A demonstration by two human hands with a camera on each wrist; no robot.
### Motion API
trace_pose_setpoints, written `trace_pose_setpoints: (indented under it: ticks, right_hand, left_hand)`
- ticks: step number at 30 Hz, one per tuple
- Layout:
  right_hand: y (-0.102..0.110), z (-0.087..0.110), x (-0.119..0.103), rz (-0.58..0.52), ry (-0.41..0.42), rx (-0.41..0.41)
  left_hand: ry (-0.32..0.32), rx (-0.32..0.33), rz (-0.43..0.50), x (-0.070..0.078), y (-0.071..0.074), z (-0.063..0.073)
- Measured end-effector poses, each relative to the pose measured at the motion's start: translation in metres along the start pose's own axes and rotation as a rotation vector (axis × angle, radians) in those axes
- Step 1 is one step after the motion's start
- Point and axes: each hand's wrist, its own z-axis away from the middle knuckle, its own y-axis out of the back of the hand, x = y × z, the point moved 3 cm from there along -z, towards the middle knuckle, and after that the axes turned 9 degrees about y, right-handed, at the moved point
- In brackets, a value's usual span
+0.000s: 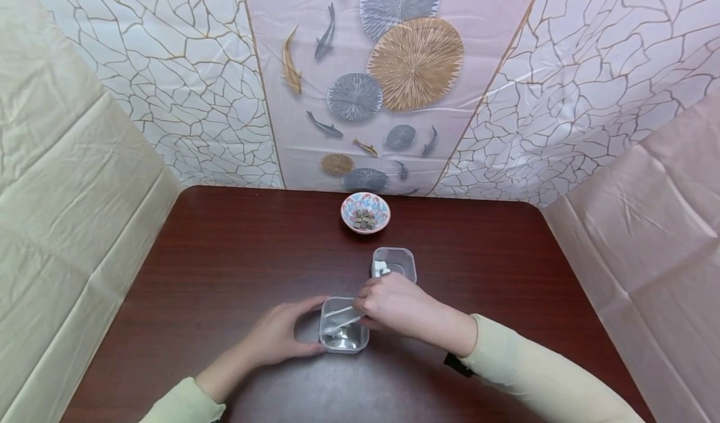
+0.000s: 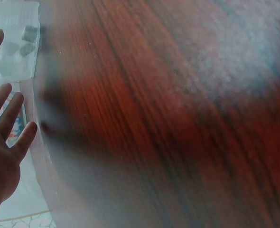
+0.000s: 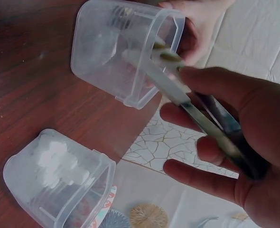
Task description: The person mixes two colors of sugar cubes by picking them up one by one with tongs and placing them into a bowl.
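Observation:
My left hand [image 1: 277,335] holds the near clear plastic container [image 1: 342,350] from its left side, thumb at the near corner and a finger at the far one. Small grey pieces [image 2: 30,34] show through its wall in the left wrist view. With my right hand [image 1: 402,304] I grip a pair of tongs [image 3: 197,118], dark at the handle and pale toward the ends. The tongs' ends reach inside that container; whether they pinch anything is unclear. Beyond the right hand stands a second clear container [image 1: 409,263], partly covered by it, with white pieces [image 3: 59,164] inside.
Farther back on the dark wooden table [image 1: 253,248] sits a patterned bowl [image 1: 350,205] with several greenish-brown pieces [image 1: 364,220]. A printed fabric backdrop [image 1: 349,148] rises behind the table's far edge, and pale cloth hangs at both sides.

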Motion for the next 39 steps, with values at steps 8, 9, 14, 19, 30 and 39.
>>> trace_pose_setpoints:
  ticks: [8,9,14,19,30,39]
  right_hand:
    - [0.002,0.003,0.003,0.031,-0.009,0.015]
    - [0.003,0.004,0.003,0.031,-0.012,0.014]
    - [0.003,0.007,0.003,0.016,-0.010,0.006]
    - [0.001,0.007,-0.001,-0.017,0.009,0.005]
    - [-0.005,0.003,-0.003,-0.041,-0.002,-0.025]
    - [-0.010,0.002,-0.006,-0.032,0.011,-0.026]
  left_hand:
    - [-0.007,-0.010,0.002,0.000,0.000,-0.001]
    - [-0.007,-0.011,0.005,0.001,0.000,-0.001]
    - [-0.005,-0.013,0.014,0.001,0.001,-0.001]
    - [-0.005,-0.017,0.018,0.001,0.001,-0.003]
    - [-0.005,-0.009,0.015,0.001,0.000,-0.002]
    - [-0.004,-0.005,0.004,0.002,0.000,-0.001]
